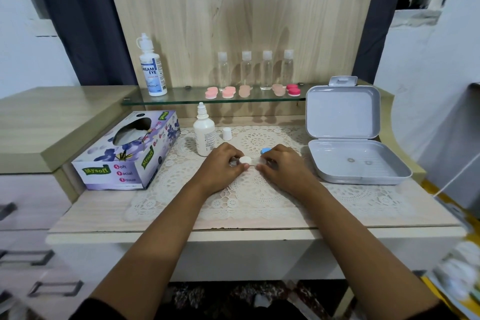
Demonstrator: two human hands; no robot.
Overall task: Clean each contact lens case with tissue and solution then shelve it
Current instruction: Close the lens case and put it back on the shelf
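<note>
On the lace mat (257, 189), head view, item in hand: one lens case (244, 160), low over the mat between both hands, with a white cap showing at its middle and a blue cap (265, 150) just behind the right knuckles. The left hand (223, 163) has its fingers curled round the case's left end; the right hand (283, 166) pinches the right end. Whether a tissue sits under those fingers cannot be told. Supplies to the left: tissue box (124, 153); dropper bottle (204, 135), upright and uncapped, with its loose cap (226, 133) beside it. To the right: grey box (358, 161), lid raised, holding two tiny unclear bits. Glass shelf (181, 100) behind: a large bottle (152, 70), four clear bottles (223, 70) and a row of pink cases (211, 92), probably those already finished. Step judged: the caps of this case are being worked, opening or closing not decidable. The next move probably calls for a steady hold on the small case while one hand frees itself for tissue or bottle, or, if cleaning is done, a lift to the bare shelf space.
</note>
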